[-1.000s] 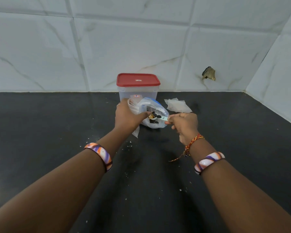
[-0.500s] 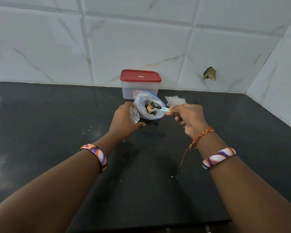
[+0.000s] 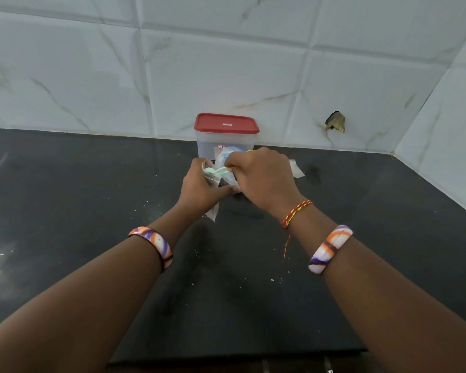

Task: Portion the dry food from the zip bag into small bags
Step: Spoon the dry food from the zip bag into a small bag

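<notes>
My left hand [image 3: 201,188] grips a small clear plastic bag [image 3: 212,208] with its mouth held open; the bag's bottom corner hangs below my fingers. My right hand [image 3: 262,179] pinches the handle of a pale green measuring spoon [image 3: 215,172], whose bowl points left into the small bag's mouth. Just behind the two hands stands the zip bag [image 3: 230,154] with a blue strip at its rim, mostly covered by my right hand. I cannot see the dry food in this frame.
A clear container with a red lid [image 3: 226,134] stands against the tiled wall behind the zip bag. Spare small bags [image 3: 296,169] lie to the right of my right hand. Crumbs are scattered on the black counter [image 3: 92,184], whose front edge runs close below my forearms.
My right hand has carried the spoon left, out of the zip bag and over to the small bag in my left hand. The left hand has risen and holds the bag's mouth toward the spoon.
</notes>
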Motion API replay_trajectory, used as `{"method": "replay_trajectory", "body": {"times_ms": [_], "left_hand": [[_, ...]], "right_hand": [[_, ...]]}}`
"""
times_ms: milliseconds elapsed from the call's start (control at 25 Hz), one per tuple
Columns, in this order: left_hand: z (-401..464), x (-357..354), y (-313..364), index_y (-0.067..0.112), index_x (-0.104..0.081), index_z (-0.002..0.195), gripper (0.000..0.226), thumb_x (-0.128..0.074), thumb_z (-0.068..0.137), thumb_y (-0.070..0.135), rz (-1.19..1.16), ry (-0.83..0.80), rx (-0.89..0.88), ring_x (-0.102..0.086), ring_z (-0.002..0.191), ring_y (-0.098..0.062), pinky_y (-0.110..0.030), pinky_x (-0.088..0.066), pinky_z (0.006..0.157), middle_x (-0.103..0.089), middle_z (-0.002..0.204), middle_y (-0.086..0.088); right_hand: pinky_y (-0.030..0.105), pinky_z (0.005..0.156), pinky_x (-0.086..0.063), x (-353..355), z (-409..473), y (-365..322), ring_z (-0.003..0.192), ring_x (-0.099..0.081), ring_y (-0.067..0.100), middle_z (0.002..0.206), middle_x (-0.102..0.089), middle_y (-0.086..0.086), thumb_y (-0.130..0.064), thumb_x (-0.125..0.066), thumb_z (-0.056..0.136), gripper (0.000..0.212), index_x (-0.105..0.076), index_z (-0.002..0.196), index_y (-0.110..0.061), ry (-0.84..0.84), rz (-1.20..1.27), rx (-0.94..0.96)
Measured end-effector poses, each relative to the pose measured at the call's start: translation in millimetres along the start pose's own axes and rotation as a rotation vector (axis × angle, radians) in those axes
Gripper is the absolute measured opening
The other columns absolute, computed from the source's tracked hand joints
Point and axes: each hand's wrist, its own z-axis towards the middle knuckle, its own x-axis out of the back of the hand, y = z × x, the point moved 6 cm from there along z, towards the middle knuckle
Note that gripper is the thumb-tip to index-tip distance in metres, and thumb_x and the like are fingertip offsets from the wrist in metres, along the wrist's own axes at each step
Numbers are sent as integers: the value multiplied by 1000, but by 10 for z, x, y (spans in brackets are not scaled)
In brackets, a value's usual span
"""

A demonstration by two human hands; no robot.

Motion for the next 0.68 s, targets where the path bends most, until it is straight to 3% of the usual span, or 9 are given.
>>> {"method": "replay_trajectory", "body": {"times_ms": [80,120,200,280,360,480,600,680], "left_hand": [[15,36,4,8,-45,115,63,-83,65,19,-17,16,3,-54,90,-17,-19,-41,64,-55,101,-2],[24,48,6,8,-45,115,63,-82,65,18,-12,23,-2,-53,90,-16,-19,-41,65,-55,101,-2],[48,58,1,8,-46,116,61,-81,67,18,2,39,-10,-53,93,-17,-23,-41,70,-54,102,-1],[94,64,-16,8,-46,117,59,-79,69,18,13,67,-7,-52,97,-17,-25,-39,76,-54,104,-1],[170,84,-31,9,-45,120,60,-78,72,23,24,114,26,-51,99,-16,-25,-39,78,-55,110,-5],[295,95,-60,10,-42,124,66,-76,74,35,-1,168,119,-53,108,-20,-28,-43,82,-54,123,-8],[415,2,-109,9,-40,125,78,-80,67,41,10,97,220,-53,116,-26,-36,-47,89,-52,126,-10],[442,-95,-196,7,-40,124,77,-81,66,37,-16,57,317,-55,114,-27,-39,-49,90,-53,125,-11]], "right_hand": [[19,46,-32,27,-66,-58,48,-63,24,54,-66,5,-13,-80,63,15,-74,74,-20,184,-77,127],[19,45,-38,3,-78,-19,49,-64,24,55,-67,5,-13,-78,64,13,-75,75,-20,209,-7,112],[27,58,-51,-88,-33,164,63,-68,24,70,-74,5,-13,-67,76,12,-76,84,-17,133,286,-114],[27,68,-54,-180,-41,383,70,-68,18,77,-74,3,-11,-64,80,14,-76,87,-13,60,515,-392],[21,64,-52,-226,-69,570,64,-65,11,70,-70,1,-5,-64,78,12,-75,81,-10,66,694,-591],[20,55,-47,-290,-157,816,61,-63,11,69,-71,4,0,-62,75,25,-68,61,-19,147,860,-795],[34,64,-58,-349,-195,942,70,-69,18,74,-73,8,-2,-62,75,20,-70,64,-15,171,762,-859],[37,71,-58,-366,-162,895,76,-69,19,75,-73,6,-6,-60,78,15,-74,75,-11,91,546,-765]]}}
